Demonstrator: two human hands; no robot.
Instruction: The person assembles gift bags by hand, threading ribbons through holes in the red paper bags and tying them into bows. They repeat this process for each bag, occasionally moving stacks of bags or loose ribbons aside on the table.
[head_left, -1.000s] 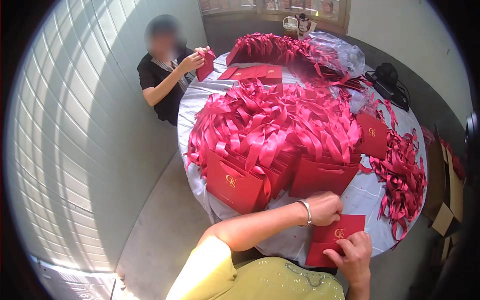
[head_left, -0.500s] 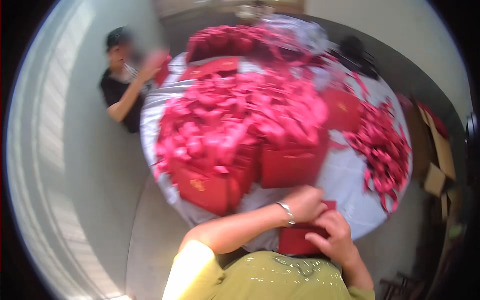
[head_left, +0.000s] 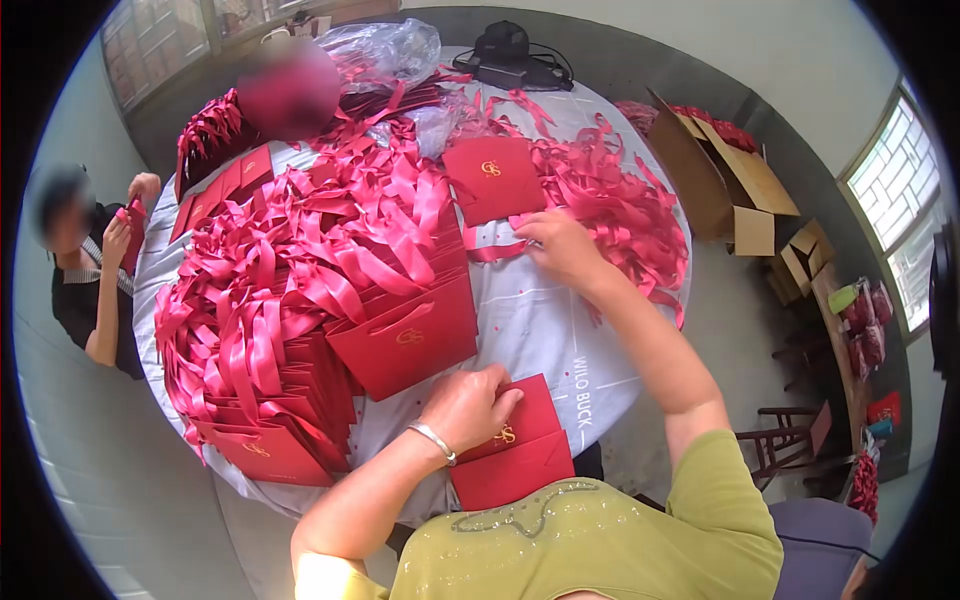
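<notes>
A red paper gift bag point(head_left: 535, 445) with a gold logo lies flat at the table's near edge, against my body. My left hand point(head_left: 465, 412), with a silver bracelet at the wrist, is closed over its upper left part; the fingertips are partly hidden. My right hand point(head_left: 565, 248) reaches forward, thumb and fingers closing at the end of a pink satin ribbon point(head_left: 492, 254). Just beyond that hand is another red bag point(head_left: 490, 178) lying flat. To its right spreads a heap of loose pink ribbons point(head_left: 625, 215).
Rows of upright red bags point(head_left: 405, 335) with ribbon handles fill the table's left side. Clear plastic wrap point(head_left: 390, 52) and a black cap point(head_left: 502, 42) lie at the back. A person point(head_left: 95, 260) handles a red bag at left. Open cardboard boxes point(head_left: 725, 170) stand at right.
My right hand has left the near bag and moved forward to the ribbons. My left hand stays at the bag. The view has swung to the right.
</notes>
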